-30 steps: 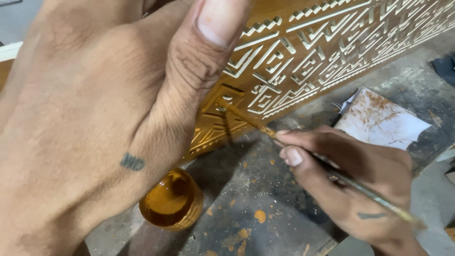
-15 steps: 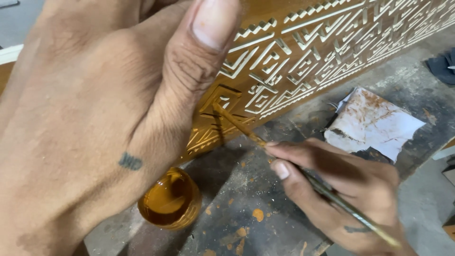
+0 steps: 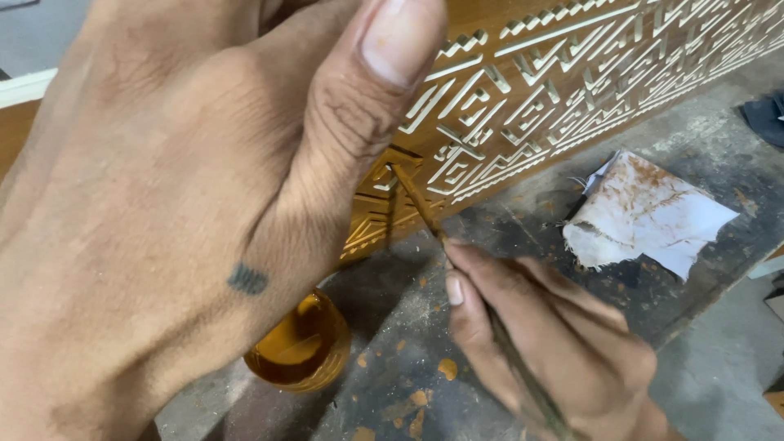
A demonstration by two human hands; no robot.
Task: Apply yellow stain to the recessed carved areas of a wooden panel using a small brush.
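Right hand (image 3: 547, 343) swung in since the last frame: brush (image 3: 441, 237) now steeper, tip shifted right along the carved wooden panel (image 3: 572, 73), onto the stained corner motif beside pale uncoloured grooves. Left to right: left hand (image 3: 188, 220) fills the view, thumb up on the panel, grip hidden, can't tell; cup of amber stain (image 3: 298, 347) below it on the spattered tabletop (image 3: 408, 343); right hand pinching the brush; stained paper (image 3: 645, 212) far right. Staining looks barely started.

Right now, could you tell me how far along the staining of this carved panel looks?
Done: the grooves near the left hand look amber. In hand: the right hand holds a brush, tip at a groove on the panel. Left: pale grooves to the right. The cup holds stain.
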